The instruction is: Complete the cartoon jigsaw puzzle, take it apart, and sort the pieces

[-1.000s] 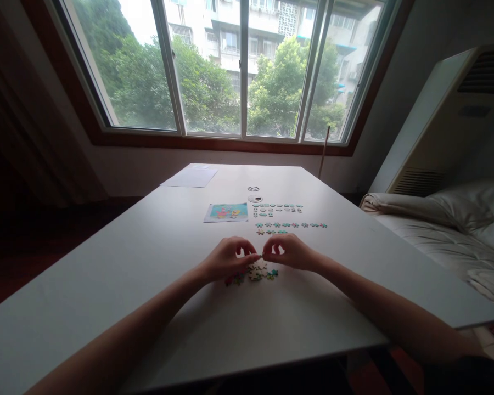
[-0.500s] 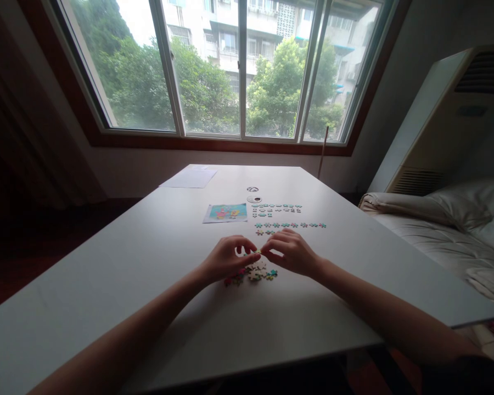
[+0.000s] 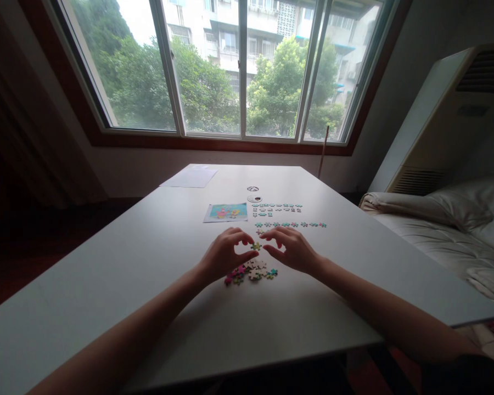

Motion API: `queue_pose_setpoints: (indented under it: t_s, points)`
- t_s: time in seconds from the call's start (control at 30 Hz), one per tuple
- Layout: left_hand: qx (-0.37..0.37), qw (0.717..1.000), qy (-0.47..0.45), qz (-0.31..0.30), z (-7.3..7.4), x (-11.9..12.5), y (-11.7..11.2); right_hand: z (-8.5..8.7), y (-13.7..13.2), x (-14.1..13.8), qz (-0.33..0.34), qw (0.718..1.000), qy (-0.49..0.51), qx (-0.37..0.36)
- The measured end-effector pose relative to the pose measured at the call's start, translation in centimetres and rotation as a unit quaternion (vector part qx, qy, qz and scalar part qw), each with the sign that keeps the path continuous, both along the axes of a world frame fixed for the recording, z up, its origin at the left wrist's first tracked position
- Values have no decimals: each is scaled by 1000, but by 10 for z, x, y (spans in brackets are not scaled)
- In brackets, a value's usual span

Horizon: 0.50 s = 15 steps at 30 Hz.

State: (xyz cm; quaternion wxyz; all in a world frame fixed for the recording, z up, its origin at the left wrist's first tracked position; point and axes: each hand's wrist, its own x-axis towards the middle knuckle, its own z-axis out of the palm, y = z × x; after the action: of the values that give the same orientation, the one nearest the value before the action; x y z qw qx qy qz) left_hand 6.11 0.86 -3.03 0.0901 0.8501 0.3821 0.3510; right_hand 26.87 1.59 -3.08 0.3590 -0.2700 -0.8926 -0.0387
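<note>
A yellow-green puzzle piece [image 3: 256, 247] is pinched between the thumb and fingertips of my left hand [image 3: 224, 252]. Just to the right of it, my right hand [image 3: 292, 249] is open, thumb and fingers apart, with nothing seen between them. Below both hands lies a loose pile of puzzle pieces [image 3: 255, 271], some pink, some teal, several with the plain side up. Beyond my hands, sorted puzzle pieces [image 3: 286, 224] lie in rows; my right fingers partly cover the nearest row.
A small picture sheet [image 3: 225, 213] with a colourful cartoon lies left of the rows. Behind them are two round items [image 3: 254, 198], and a paper sheet [image 3: 189, 177] rests at the far left of the white table [image 3: 148, 263]. A pale sofa [image 3: 428, 225] stands to the right.
My right fingers have parted from the puzzle piece and opened. The piece stays in my left fingers, which have shifted slightly up, and now shows more fully.
</note>
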Motion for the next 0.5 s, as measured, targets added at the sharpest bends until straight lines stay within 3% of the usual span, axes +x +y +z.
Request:
queue_pose_setpoints:
  t_s: [0.17,0.5]
  points:
    - [78,996,32,26,0,0,-3,0,-1,-1,-7,1000,0,-8]
    - [93,995,30,6,2,0,-4,-1,-2,-5,-3,999,32,-17]
